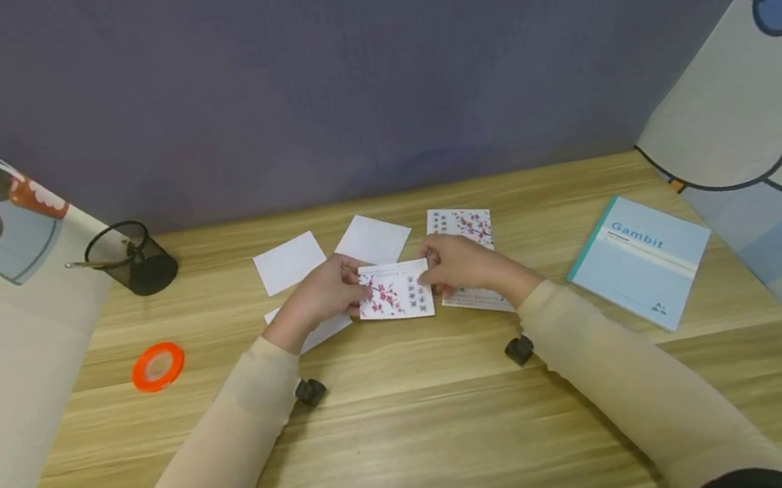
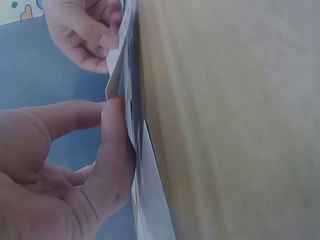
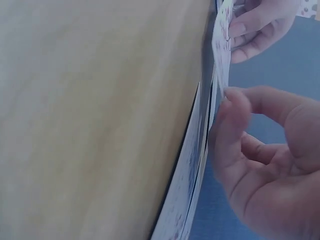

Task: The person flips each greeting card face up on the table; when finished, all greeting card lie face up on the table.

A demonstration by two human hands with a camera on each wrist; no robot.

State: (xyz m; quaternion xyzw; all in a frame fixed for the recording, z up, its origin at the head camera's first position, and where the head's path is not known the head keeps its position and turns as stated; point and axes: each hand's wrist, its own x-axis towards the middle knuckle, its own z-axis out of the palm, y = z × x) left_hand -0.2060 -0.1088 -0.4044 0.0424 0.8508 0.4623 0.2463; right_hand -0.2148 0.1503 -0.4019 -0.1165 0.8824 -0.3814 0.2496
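Note:
A white card printed with pink blossom branches and dark characters (image 1: 396,304) is held between both hands, its printed face toward the head camera. My left hand (image 1: 322,290) pinches its left edge between thumb and fingers. At the opposite edge my right hand (image 1: 471,262) has the same kind of pinch. In the left wrist view the card (image 2: 116,70) appears nearly edge-on and raised off the table. Blank white cards (image 1: 289,262) lie by my left hand, one partly under it. Beside and partly under my right hand are similar blossom-printed cards (image 1: 463,218).
Another blank card (image 1: 373,238) lies just behind the held one. To the left stand a black mesh pen holder (image 1: 150,267) with a pencil-like stick and an orange tape roll (image 1: 140,374). A light blue notebook (image 1: 640,261) lies on the right. A dark partition (image 1: 365,71) borders the wooden table (image 1: 421,442).

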